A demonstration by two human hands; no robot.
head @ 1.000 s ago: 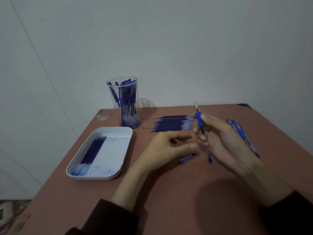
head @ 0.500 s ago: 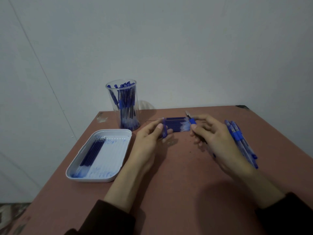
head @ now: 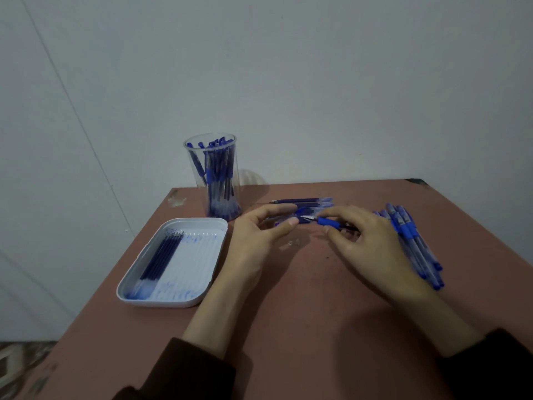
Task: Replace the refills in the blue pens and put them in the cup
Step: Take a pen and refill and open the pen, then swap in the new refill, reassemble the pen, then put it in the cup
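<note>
Plain grey-white wall (head: 317, 82) filling most of the view, no windows, dim flat light with a bluish cast. Thin diagonal seam (head: 72, 111) running down the left part of the wall. Reddish-brown tabletop (head: 317, 327) pushed up to the wall, scuffed pale patch (head: 176, 199) at the far left corner, dark chipped bit (head: 416, 181) at the far right one. Patterned floor (head: 20, 359) peeking out bottom left.
</note>
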